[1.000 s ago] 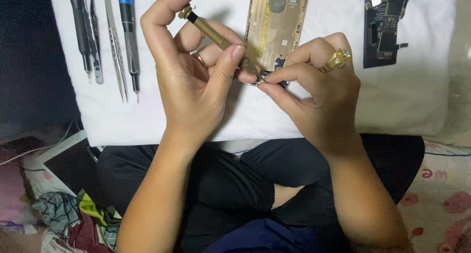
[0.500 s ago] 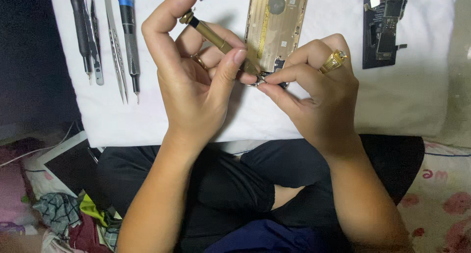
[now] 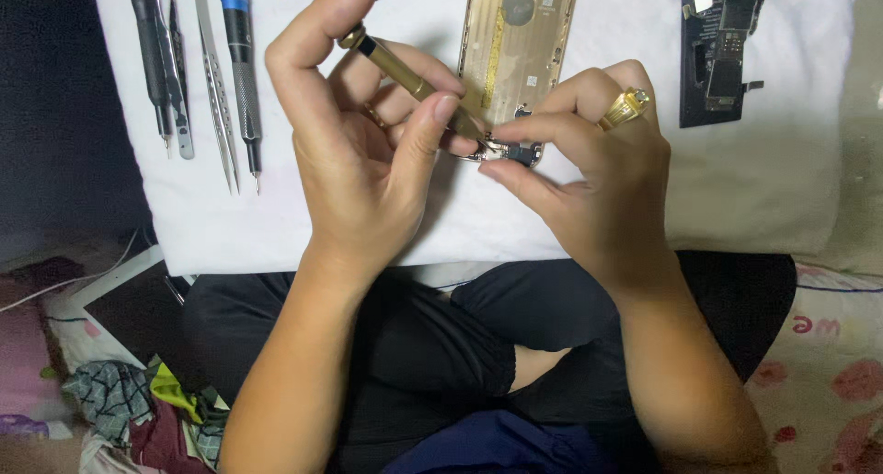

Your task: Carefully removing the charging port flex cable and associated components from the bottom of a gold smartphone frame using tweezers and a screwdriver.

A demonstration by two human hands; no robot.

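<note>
— How's the left hand (image 3: 363,152) posed?
— Palm up, fingers gripping a gold screwdriver (image 3: 414,83), tip at the phone shell's (image 3: 520,51) bottom edge.
— The right hand (image 3: 589,175)?
— It pinches that edge.

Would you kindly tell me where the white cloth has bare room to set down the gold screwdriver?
Bare white cloth lies below the dark circuit board, right of the right hand. Another patch sits below the tweezers, left of the left hand. Around the gold phone shell both hands crowd.
</note>
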